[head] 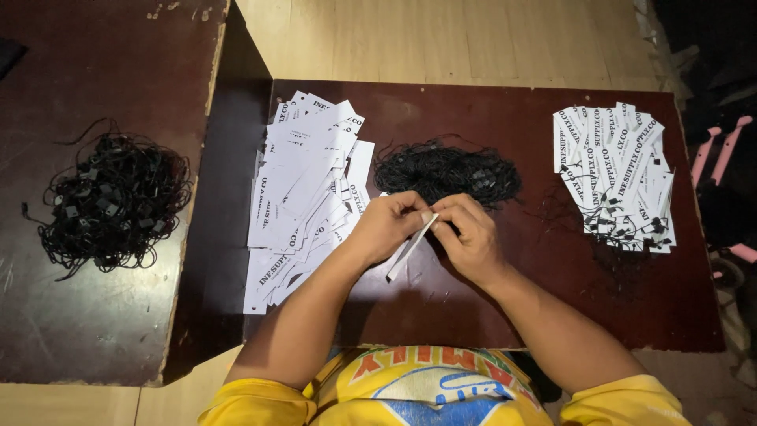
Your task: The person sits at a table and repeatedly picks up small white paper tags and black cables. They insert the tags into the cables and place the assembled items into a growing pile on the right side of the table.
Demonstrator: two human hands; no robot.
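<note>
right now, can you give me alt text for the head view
Seen from above, a left hand and right hand pinch one white paper tag over a dark wooden table. A heap of loose tags lies left, black strings behind, strung tags right.

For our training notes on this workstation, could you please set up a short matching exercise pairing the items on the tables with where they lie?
Column one:
1. white tag
2. loose pile of white tags
3. tags with strings attached
4. big black string tangle

Column two:
a. separate left table
b. between both hands
c. right end of table
d. left of the hands

Pairs: 1-b, 2-d, 3-c, 4-a
</note>
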